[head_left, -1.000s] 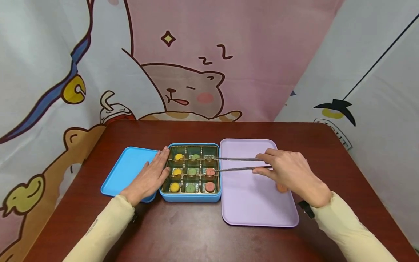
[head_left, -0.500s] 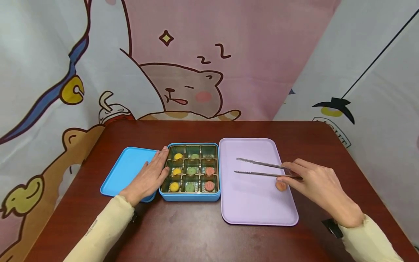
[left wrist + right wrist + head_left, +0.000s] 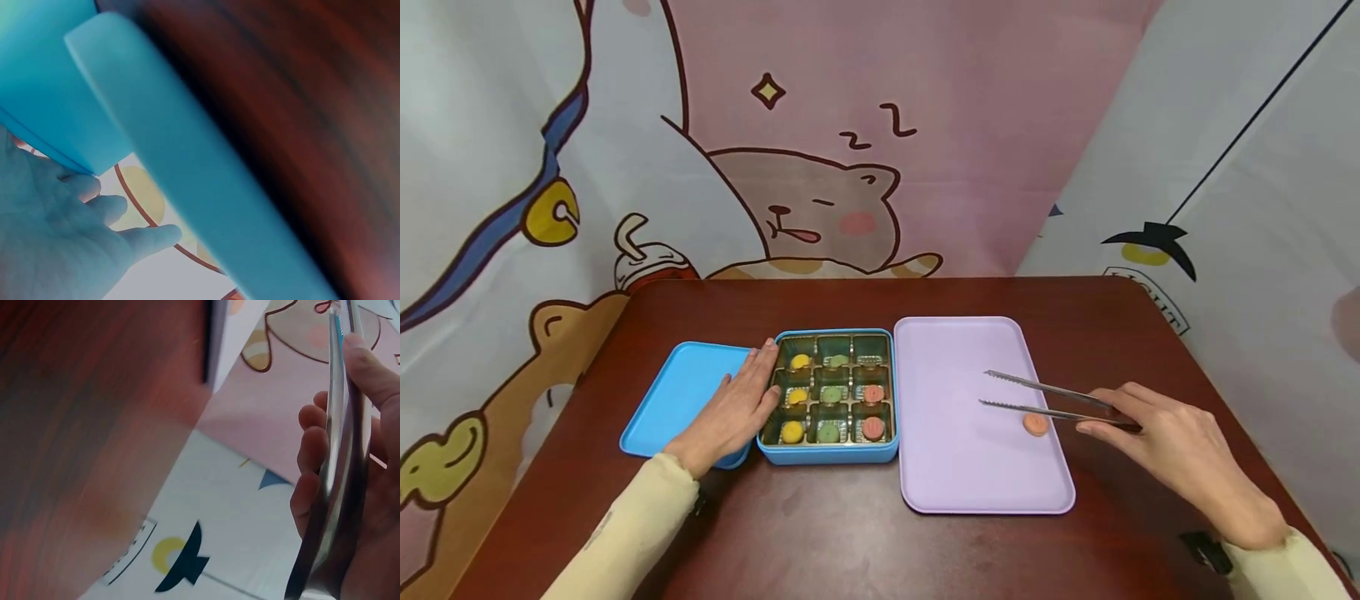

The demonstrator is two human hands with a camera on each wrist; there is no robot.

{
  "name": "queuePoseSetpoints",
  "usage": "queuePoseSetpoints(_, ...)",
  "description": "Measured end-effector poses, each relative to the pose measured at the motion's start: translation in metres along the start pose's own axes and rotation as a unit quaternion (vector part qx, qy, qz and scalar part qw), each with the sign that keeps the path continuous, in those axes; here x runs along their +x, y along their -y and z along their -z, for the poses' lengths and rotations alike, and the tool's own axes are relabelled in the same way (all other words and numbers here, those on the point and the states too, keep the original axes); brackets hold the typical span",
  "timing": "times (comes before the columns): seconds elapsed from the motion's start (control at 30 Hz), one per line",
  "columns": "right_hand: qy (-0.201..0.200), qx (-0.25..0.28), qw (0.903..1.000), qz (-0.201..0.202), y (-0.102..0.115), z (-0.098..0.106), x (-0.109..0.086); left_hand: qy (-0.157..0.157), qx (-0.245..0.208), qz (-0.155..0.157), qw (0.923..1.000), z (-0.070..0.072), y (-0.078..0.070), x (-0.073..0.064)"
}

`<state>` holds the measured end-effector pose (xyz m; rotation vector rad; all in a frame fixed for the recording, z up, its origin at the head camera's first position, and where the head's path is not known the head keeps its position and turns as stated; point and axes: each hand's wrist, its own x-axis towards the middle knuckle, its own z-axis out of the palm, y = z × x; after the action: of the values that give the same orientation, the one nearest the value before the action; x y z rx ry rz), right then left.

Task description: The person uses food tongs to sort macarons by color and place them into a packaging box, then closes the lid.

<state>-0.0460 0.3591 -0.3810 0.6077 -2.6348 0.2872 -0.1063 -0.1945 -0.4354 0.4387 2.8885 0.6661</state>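
My right hand holds metal tongs over the right edge of a lilac tray. The tongs' tips are spread, with nothing between them. Just below their lower arm, a small round orange cookie-like piece lies on the tray. My left hand rests with straight fingers along the left side of a blue box. Its gold divided insert holds round pieces: yellow in the left column, green in the middle, pink in the right. The back right compartment shows no piece.
A blue lid lies left of the box, partly under my left hand and forearm. The tray stands against the box's right side. Everything is on a dark red-brown table, with a cartoon-printed curtain behind it.
The right hand has drawn the tongs out of the box and back to the right, past the tray's middle, uncovering the orange piece. The left hand stays at the box.
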Motion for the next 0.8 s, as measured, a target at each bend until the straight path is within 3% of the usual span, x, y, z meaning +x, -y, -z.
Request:
queuePoseSetpoints(0.33, 0.061, -0.029, 0.9973, -0.027, -0.032, 0.01, -0.02, 0.0, 0.001, 0.002, 1.0, 0.0, -0.001, -0.002)
queuePoseSetpoints(0.57, 0.151, -0.051, 0.9845, -0.072, -0.041, 0.014, -0.029, 0.004, 0.0, 0.002, 1.0, -0.001, -0.001, 0.0)
queuePoseSetpoints(0.8, 0.157, -0.068, 0.9834, -0.062, -0.046, 0.013, -0.034, -0.003, 0.003, 0.0, 1.0, 0.001, 0.0, -0.001)
